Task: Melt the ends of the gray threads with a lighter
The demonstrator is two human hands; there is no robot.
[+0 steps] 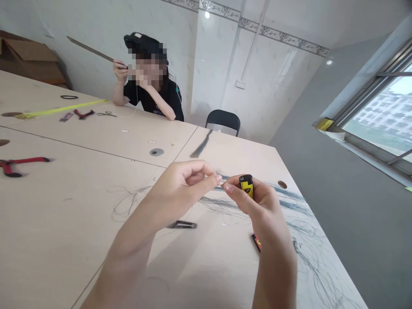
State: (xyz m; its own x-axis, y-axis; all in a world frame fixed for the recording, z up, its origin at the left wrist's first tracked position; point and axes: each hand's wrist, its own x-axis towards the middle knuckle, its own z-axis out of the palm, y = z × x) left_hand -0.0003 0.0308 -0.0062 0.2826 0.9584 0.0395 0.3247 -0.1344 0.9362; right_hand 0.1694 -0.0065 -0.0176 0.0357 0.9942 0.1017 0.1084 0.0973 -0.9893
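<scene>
My right hand (257, 206) is shut around a yellow and black lighter (246, 186), with its black top showing above my fingers. My left hand (182, 186) pinches its fingertips together close to the lighter, apparently on thin dark fibres (225, 201). Those fibres lie in loose strands over the pale wooden table (80, 206). A black clip-like object (182, 224) lies below my hands. A red and black object (256, 242) is partly hidden under my right wrist.
Across the table, a co-worker (148, 77) holds up a long flat blade (90, 51). Red-handled pliers (19, 165), scissors (107, 113), a yellow strip (61, 109) and a dark fibre bundle (201, 143) lie on the table. Its right edge (309, 214) drops to a grey floor.
</scene>
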